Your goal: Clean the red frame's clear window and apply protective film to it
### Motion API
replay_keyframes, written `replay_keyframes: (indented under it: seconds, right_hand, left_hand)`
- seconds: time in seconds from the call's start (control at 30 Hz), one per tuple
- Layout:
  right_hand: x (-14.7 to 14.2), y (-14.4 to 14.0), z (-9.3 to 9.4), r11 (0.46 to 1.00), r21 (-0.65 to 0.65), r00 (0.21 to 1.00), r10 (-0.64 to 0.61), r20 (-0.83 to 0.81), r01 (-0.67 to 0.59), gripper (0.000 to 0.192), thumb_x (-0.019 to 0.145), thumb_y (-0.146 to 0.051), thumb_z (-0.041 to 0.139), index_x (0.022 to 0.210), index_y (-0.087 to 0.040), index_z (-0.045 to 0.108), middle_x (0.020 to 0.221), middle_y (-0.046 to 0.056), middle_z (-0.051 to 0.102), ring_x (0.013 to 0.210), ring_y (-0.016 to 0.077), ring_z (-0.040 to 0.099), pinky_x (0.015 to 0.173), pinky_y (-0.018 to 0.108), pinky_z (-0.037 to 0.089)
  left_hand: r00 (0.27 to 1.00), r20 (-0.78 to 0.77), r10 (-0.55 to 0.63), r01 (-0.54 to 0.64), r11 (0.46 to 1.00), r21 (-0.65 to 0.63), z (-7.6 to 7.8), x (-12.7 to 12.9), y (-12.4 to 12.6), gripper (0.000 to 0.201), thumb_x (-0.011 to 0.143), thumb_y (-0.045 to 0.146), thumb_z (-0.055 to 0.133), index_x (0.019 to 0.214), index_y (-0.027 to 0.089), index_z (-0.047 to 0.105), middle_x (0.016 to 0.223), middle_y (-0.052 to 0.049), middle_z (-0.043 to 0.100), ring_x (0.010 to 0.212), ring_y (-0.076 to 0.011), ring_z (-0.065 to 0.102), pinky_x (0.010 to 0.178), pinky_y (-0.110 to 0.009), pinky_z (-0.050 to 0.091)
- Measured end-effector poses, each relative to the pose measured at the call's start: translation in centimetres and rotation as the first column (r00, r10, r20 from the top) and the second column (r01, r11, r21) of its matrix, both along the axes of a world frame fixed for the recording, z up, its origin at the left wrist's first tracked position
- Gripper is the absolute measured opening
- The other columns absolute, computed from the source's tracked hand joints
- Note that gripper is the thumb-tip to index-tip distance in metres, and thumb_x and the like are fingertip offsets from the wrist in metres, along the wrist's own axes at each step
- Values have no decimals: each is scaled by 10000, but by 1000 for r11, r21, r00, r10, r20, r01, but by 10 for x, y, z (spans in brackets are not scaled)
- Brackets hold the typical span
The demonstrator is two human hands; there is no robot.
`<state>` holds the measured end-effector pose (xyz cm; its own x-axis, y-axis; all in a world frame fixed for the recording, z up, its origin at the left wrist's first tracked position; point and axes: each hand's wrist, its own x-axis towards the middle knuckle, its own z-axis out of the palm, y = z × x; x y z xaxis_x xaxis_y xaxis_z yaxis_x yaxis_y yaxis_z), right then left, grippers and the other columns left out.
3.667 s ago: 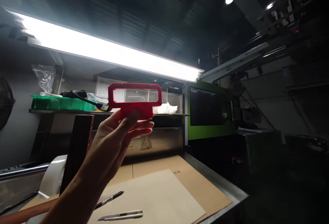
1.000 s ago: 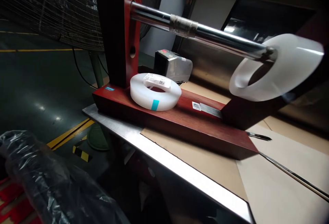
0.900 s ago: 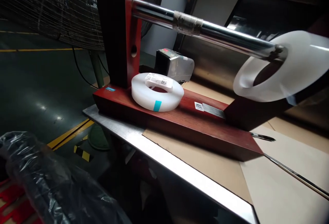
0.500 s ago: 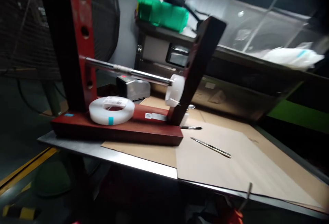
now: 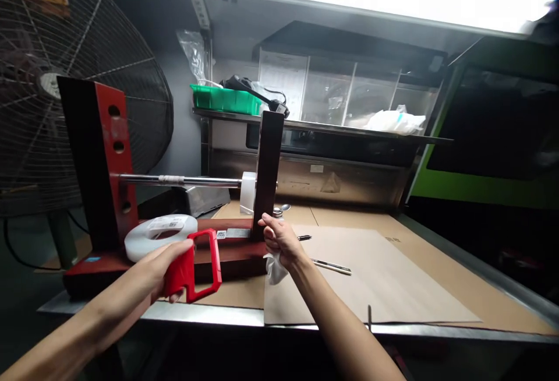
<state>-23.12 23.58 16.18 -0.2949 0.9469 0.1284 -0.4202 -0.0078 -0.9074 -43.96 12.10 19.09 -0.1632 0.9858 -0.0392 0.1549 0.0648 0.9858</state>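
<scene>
My left hand (image 5: 159,273) is closed on a red plastic tool with an open rectangular frame (image 5: 216,264); its exact kind is unclear. Right behind that hand, a wide roll of clear tape (image 5: 142,241) lies flat on the base of a dark red stand (image 5: 244,265). My right hand (image 5: 282,240) is closed in front of the stand's right post, with a crumpled white cloth or tissue (image 5: 276,270) bunched beneath its fingers. A metal rod (image 5: 205,182) spans the two posts and carries a narrower white roll (image 5: 247,193) at its right end.
Tweezers (image 5: 336,267) and a dark pen-like tool (image 5: 308,237) lie on the cardboard-covered bench (image 5: 371,288). A large fan (image 5: 148,90) stands at the left. On the back shelf are a green bin (image 5: 225,100) and white plastic bags (image 5: 395,122). A thin rod (image 5: 369,317) rises at the bench's front edge.
Both hands have come into view, the left with the red tool and the right with the white crumpled material. The camera has levelled, and the stand appears lower in the picture.
</scene>
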Motion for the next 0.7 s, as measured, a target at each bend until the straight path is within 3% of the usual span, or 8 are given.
replay_keyframes:
  seconds: [0.2,0.3,0.53,0.7]
  right_hand:
    - [-8,7,8,998,14,998,54,-25,-54,357,586,-428,743,669,-165,515,391,-128,341,326,6,161,359,199,41]
    - [-10,7,11,998,22,998,51,-27,-50,338,552,-355,749,581,-175,465,386,-128,328,321,1,167,361,207,38]
    - [-15,10,10,1000,25,998,-3,-58,4,227,536,-284,704,623,-164,532,386,-136,314,323,3,164,376,215,33]
    - [-18,9,10,999,22,997,-30,-66,31,195,533,-272,682,601,-166,534,386,-130,318,321,5,167,374,221,27]
  left_hand:
    - [997,-3,-72,72,997,-41,16,15,31,330,764,533,542,806,207,570,539,49,472,512,-133,401,466,-246,327]
    - [997,-33,-73,72,997,-40,19,19,35,338,764,535,534,754,197,549,516,51,477,483,-129,393,464,-252,324]
    - [996,-89,-31,29,999,-31,24,27,40,226,787,384,442,641,212,463,428,47,502,420,-126,404,500,-257,354]
    - [995,-100,-4,0,999,-38,27,31,43,247,772,409,439,616,218,450,444,38,514,444,-142,448,517,-267,390]
